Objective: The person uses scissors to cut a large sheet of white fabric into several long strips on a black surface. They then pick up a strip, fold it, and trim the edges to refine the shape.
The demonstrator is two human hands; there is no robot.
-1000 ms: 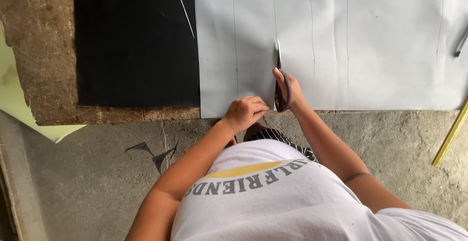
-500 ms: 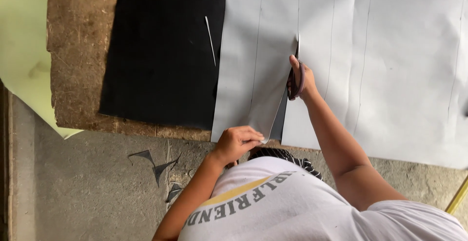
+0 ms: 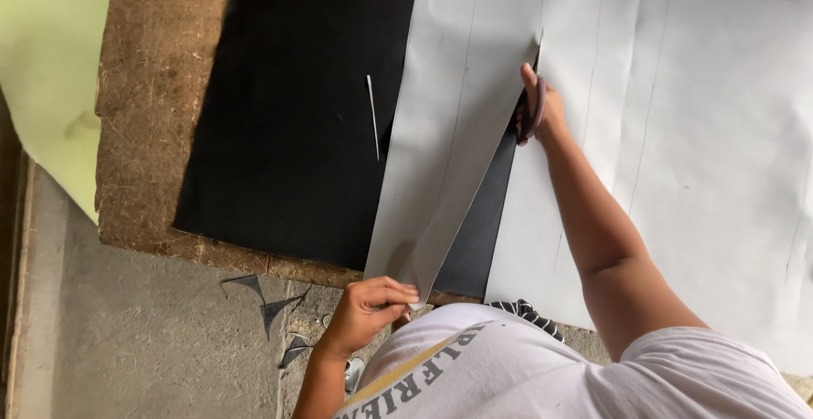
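Right hand clenched around purple-handled scissors, blades pointing toward 12 o'clock into the big grey sheet; the blade tips are hard to make out, likely buried in the cut. Cut strip swings away toward 7 o'clock, exposing black sheet beneath. Left hand pinches the strip's lower corner at the worktop's near edge. Thin sliver lies on the black sheet, at 9 o'clock from the scissors. Dark offcuts on the concrete floor, at 9 o'clock from the left hand.
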